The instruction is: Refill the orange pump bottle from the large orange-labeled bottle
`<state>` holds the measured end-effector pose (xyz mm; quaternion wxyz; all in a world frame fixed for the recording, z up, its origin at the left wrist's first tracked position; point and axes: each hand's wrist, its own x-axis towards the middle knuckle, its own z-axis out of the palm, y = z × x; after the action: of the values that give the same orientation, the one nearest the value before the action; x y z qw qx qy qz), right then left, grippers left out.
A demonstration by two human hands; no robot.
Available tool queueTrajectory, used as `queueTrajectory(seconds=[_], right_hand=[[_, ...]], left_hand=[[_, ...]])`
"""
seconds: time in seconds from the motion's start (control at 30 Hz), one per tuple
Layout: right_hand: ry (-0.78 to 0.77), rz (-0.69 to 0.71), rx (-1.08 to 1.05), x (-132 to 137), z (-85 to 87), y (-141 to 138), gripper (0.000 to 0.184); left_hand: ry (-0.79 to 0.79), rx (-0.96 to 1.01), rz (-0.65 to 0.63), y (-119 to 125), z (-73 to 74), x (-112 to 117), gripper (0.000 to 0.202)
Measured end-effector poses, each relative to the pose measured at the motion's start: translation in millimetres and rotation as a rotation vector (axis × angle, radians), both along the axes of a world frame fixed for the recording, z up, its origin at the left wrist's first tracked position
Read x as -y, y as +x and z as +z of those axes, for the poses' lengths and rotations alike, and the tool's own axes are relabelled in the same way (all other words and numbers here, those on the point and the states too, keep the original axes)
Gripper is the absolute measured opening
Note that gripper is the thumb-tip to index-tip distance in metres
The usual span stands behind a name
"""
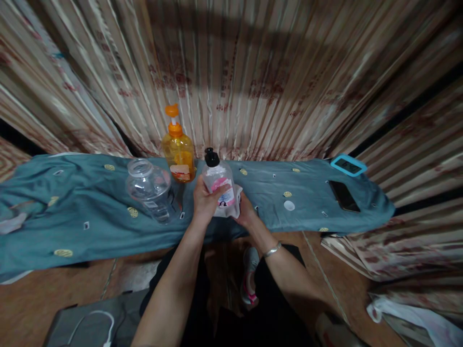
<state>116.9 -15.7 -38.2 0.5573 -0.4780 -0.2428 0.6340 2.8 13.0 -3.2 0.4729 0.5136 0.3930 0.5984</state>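
A clear pump bottle (pixel 217 178) with a black top and a pink-and-white label stands at the front edge of the teal-covered table (pixel 87 207). My left hand (pixel 204 201) is wrapped round its left side. My right hand (pixel 246 212) presses a white cloth (pixel 236 205) against the bottle's lower right side. A silver bracelet (pixel 272 249) sits on my right wrist.
An orange pump bottle (pixel 178 151) stands behind, by the striped curtain. A clear plastic jar (pixel 151 189) stands to the left. A small white cap (pixel 289 206), a black phone (pixel 344 196) and a teal-framed device (pixel 348 165) lie to the right. My shoe (pixel 249 278) shows below.
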Motion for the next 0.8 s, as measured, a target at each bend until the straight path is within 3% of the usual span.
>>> queueTrajectory(seconds=[0.2,0.43,0.6,0.8], right_hand=[[-0.122,0.024,-0.275,11,1.8,-18,0.050],[-0.186,0.061,-0.341,18,1.2,-19,0.039],[-0.229,0.145,-0.245,22,0.5,-10,0.042],[-0.143,0.211,0.068,16,4.3,7,0.045]], left_hand=[[0.033,-0.075,0.042,-7,1.7,0,0.049],[0.076,-0.158,0.086,-5,7.6,1,0.051],[0.104,-0.193,0.104,-9,5.6,-3,0.051],[0.099,-0.212,0.193,-23,3.5,-13,0.051]])
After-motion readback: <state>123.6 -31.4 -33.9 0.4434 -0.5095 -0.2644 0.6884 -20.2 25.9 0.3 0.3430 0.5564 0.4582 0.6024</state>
